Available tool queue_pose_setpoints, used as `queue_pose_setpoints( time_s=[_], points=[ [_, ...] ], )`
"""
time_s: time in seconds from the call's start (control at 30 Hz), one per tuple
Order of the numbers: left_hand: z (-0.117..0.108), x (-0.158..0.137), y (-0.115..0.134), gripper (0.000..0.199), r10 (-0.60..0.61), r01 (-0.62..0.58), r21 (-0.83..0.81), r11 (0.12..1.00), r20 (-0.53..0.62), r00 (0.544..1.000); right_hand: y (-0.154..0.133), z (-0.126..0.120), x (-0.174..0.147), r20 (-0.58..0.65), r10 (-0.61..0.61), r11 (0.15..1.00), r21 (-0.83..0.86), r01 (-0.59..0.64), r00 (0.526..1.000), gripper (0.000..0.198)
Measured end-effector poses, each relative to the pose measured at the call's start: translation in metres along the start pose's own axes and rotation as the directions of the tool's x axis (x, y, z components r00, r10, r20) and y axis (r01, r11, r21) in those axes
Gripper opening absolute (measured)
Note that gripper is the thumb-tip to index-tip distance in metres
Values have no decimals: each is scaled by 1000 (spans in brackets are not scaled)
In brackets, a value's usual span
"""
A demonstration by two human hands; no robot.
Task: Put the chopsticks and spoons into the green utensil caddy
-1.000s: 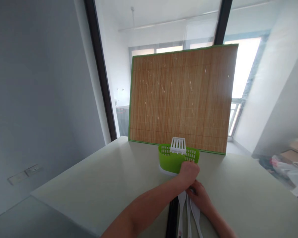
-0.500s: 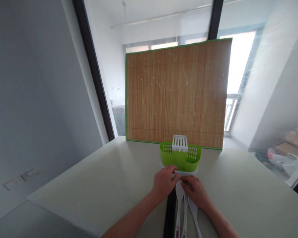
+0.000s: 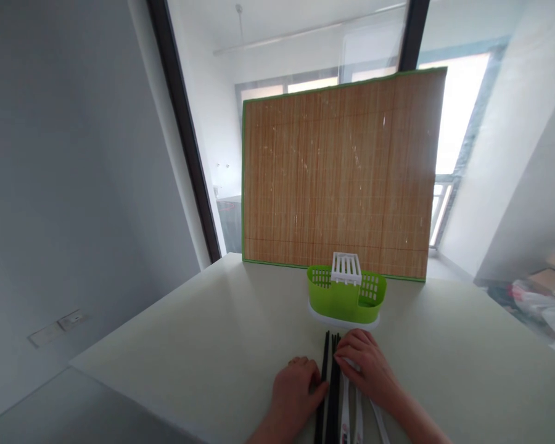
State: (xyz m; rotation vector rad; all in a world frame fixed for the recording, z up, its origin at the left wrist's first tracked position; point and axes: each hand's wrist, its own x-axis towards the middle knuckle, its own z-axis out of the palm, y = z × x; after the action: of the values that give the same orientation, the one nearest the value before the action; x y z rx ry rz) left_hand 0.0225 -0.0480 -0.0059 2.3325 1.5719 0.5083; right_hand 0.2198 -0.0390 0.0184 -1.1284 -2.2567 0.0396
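Observation:
Several black chopsticks (image 3: pixel 335 394) lie lengthwise on the table, a few set slightly apart on the left. My left hand (image 3: pixel 296 391) rests on their left, fingers curled and thumb against the left chopsticks. My right hand (image 3: pixel 366 365) is bent over the far end of the bunch, its fingertips closed at the chopsticks. Beneath and beside it lie white long-handled utensils (image 3: pixel 345 410); their heads are mostly hidden by that hand. Just beyond, a green utensil basket (image 3: pixel 345 302) with slotted sides stands on a white base tray (image 3: pixel 340 322). A white slatted piece (image 3: pixel 346 268) sits on its top.
The pale table (image 3: pixel 213 345) extends to both sides. A bamboo mat (image 3: pixel 342 179) with green edging stands upright behind the basket. At far right are cardboard boxes (image 3: pixel 552 280) and a plastic bag (image 3: pixel 536 302). A wall with a socket (image 3: pixel 71 319) is at left.
My left hand has drawn back from the basket base down to the chopsticks. My right hand has shifted left over the chopstick ends. The chopsticks are now more spread out; the view has swung slightly left.

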Motion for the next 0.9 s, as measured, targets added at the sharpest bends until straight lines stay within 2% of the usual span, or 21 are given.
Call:
queue_pose_setpoints(
  time_s=[0.13,0.23,0.47,0.63,0.9],
  points=[
    [0,-1,0,13,-52,53,22,998,-34,998,-3,1,-1,26,-15,1000,-12,15,1000,12],
    [-7,-4,3,14,-109,110,91,990,-14,994,-4,1,-1,29,-15,1000,-20,16,999,13],
    [-24,-7,8,35,-202,188,211,959,49,978,-6,1,0,36,-39,999,-15,39,999,13],
    [-29,0,4,22,-215,183,275,944,89,973,-8,2,0,50,-54,998,-11,55,997,13],
    [-36,14,-18,23,-237,209,384,899,28,971,-8,2,1,38,-68,997,-26,69,997,15]
  ],
)
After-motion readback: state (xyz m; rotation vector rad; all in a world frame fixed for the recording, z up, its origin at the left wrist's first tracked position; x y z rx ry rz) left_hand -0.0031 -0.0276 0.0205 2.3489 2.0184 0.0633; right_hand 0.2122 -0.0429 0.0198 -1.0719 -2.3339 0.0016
